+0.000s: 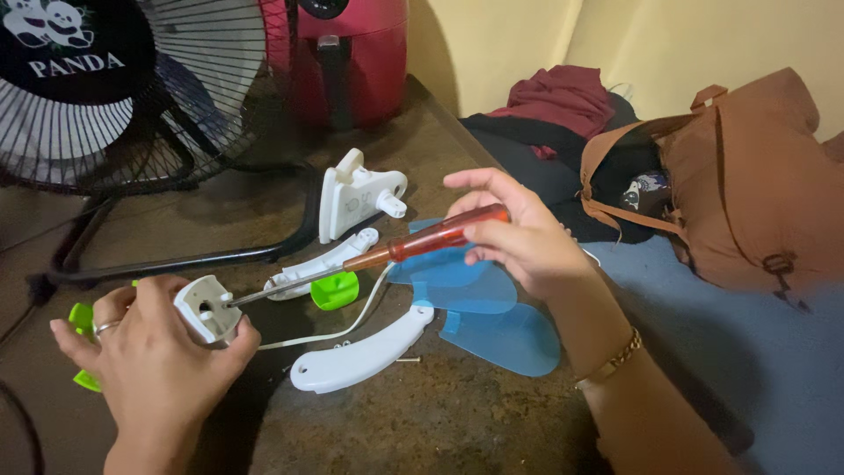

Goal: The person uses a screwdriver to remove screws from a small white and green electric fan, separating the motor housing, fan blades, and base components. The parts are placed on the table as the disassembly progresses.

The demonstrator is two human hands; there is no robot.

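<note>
item: white plastic housing clamped in left hand; right hand fingers pinching red-handled screwdriver; best kept tip seated square, housing steady.

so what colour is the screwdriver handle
Translucent reddish-brown; the screwdriver handle shows best in the head view, in the right hand.

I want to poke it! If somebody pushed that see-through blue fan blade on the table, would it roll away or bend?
The blue fan blade looks thin and lies flat on the table, so it would probably slide, not roll. Being thin plastic, it likely feels light and flexes somewhat.
</note>
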